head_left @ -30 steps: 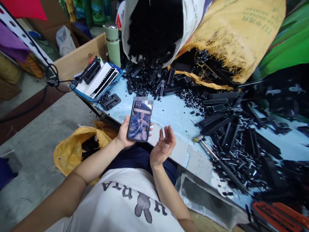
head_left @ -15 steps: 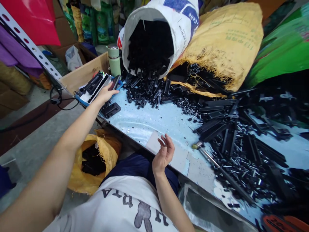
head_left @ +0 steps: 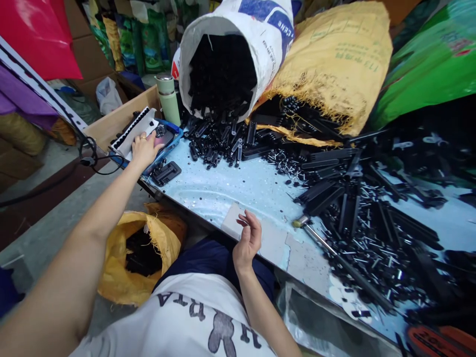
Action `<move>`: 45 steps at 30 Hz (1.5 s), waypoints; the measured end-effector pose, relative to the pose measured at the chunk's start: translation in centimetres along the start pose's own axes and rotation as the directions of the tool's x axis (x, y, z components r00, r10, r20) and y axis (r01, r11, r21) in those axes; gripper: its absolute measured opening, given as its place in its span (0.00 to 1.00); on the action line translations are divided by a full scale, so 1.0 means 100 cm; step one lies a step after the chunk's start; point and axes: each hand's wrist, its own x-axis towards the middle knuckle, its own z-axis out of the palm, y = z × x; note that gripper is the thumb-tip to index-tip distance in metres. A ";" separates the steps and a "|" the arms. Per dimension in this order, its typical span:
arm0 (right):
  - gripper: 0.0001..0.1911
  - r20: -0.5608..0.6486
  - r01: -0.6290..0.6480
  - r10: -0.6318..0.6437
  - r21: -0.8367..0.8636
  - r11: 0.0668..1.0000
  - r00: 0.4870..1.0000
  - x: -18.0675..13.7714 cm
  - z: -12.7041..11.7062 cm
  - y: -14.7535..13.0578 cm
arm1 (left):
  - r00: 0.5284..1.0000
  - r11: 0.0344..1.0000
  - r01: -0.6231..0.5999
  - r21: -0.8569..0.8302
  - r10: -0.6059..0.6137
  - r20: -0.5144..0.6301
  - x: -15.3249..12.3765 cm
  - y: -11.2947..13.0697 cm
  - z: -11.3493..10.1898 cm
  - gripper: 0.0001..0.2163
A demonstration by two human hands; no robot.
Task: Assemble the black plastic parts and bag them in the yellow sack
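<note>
Our left hand [head_left: 144, 149] lies on the phone [head_left: 166, 135] in the blue box [head_left: 176, 141]; we can't tell if it grips. The phone looks light, hard, slick and easy to crack; we'd hold its long sides. Our right hand [head_left: 247, 242] curls loosely, holding nothing. The white sack [head_left: 267, 44] reads "ENE"; the yellow sack [head_left: 334, 64] has blurry print.

Up on the white sack [head_left: 266, 54], the letters ENE are picked out, the finer print too small to be read, and over on the yellow sack [head_left: 334, 62] what looks like 113 is displayed beside characters that can't be made out! Down on the white shirt [head_left: 193, 317], R, T and A are spotted among dark letters broken up by a printed rabbit [head_left: 222, 333], while markings on the orange-and-black item [head_left: 435, 342] are lost to blur.
</note>
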 end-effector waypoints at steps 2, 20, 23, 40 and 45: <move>0.15 0.017 0.001 -0.001 0.013 1.000 1.000 -0.001 0.000 0.002 | 0.998 0.997 -0.055 0.045 0.054 0.028 -0.004 -0.001 -0.002 0.29; 0.11 0.101 -0.068 0.066 0.008 0.998 0.993 -0.003 -0.005 0.011 | 0.976 0.971 -0.210 0.112 0.203 0.074 -0.049 0.032 -0.018 0.21; 0.11 0.121 -0.063 0.064 -0.008 0.998 0.991 0.002 -0.010 0.014 | 0.965 0.967 -0.255 0.026 0.256 -0.058 -0.040 0.060 -0.013 0.23; 0.14 0.196 0.169 -0.051 -0.658 0.734 0.979 0.105 -0.145 0.018 | 0.985 0.963 -0.171 -0.208 0.169 -0.025 0.073 0.247 0.079 0.19; 0.29 -0.145 -0.163 0.102 -0.966 0.198 0.984 0.187 -0.209 0.030 | 0.939 0.855 -0.302 -0.423 0.342 0.022 0.024 0.238 0.063 0.16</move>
